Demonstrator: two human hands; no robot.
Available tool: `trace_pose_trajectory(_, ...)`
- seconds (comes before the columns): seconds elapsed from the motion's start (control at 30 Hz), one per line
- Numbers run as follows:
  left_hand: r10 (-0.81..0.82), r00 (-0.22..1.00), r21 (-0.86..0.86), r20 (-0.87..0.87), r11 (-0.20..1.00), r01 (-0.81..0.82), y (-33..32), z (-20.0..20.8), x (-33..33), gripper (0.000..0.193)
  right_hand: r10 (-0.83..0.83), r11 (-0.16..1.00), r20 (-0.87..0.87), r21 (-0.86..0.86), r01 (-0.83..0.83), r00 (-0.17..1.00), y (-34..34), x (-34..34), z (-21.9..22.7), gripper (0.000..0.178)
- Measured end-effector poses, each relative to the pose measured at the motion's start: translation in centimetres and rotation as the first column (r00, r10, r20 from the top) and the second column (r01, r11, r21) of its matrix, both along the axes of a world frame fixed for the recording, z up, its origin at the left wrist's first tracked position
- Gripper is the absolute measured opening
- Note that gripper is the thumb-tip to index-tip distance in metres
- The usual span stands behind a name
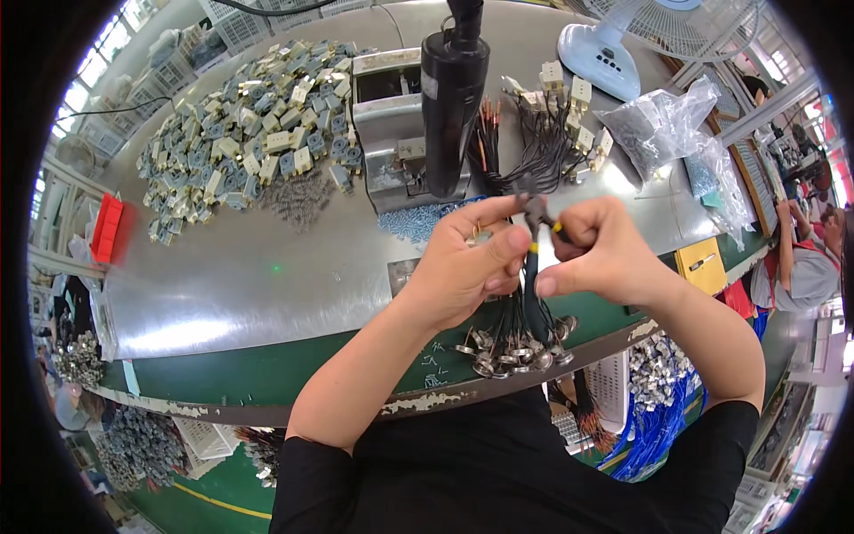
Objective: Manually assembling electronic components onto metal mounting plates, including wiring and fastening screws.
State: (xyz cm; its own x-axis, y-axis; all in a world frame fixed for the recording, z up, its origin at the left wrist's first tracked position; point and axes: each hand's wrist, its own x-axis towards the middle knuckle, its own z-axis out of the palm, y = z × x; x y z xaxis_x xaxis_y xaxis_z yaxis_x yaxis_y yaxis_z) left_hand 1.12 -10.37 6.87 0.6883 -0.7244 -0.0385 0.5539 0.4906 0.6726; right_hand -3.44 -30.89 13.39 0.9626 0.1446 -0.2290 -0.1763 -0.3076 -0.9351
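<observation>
Head view: above the near edge of the desk [213,289], the left hand [467,267] is pinched on a small part [481,237], too blurred for me to make out. Just to its right, the right hand [609,254] grips the pliers [532,271], handles apart, their head close beside the left forefinger. Nearer the person, a bunch of round metal pieces [511,358] on dark wires lies at the desk's green edge. To do this well, I'd say, pinch firmly and close to the end being worked, square the tool to it, squeeze evenly, and mind that left forefinger. The lower handle could snag the wires, so they'd best be gathered aside first.
</observation>
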Motion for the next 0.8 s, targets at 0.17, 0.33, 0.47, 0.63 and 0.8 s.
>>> trace_pose_trajectory(0.17, -0.042, 0.997, -0.008, -0.060, 0.999, 0.041, 0.4, -0.6, 0.7, 0.039, 0.040, 0.994, -0.058, 0.106, -0.034, 0.997, 0.5, 0.1, -0.4, 0.074)
trace_pose_trajectory(0.33, 0.048, 0.997, -0.051, -0.056, 0.997, -0.051, -0.3, -0.6, 0.1, 0.028, 0.169, 0.945, 0.257, -0.316, -0.082, 0.952, 1.9, -0.9, 0.9, 0.051)
trace_pose_trajectory(0.47, 0.167, 0.984, 0.001, -0.057, 0.986, -0.167, -0.9, 0.0, -0.4, 0.028, 0.272, 0.925, 0.294, -0.341, -0.166, 0.916, 1.4, -1.4, 1.0, 0.031)
trace_pose_trajectory(0.63, 0.200, 0.963, -0.006, -0.183, 0.979, -0.204, -0.3, -0.8, 0.4, 0.038, 0.286, 0.895, 0.292, -0.423, -0.145, 0.912, 0.6, -2.2, 2.0, 0.018)
trace_pose_trajectory(0.8, 0.303, 0.857, 0.084, -0.417, 0.951, -0.296, 0.0, -0.8, 0.1, 0.038, 0.378, 0.777, 0.160, -0.590, -0.218, 0.912, 0.1, -3.1, 2.8, 0.012)
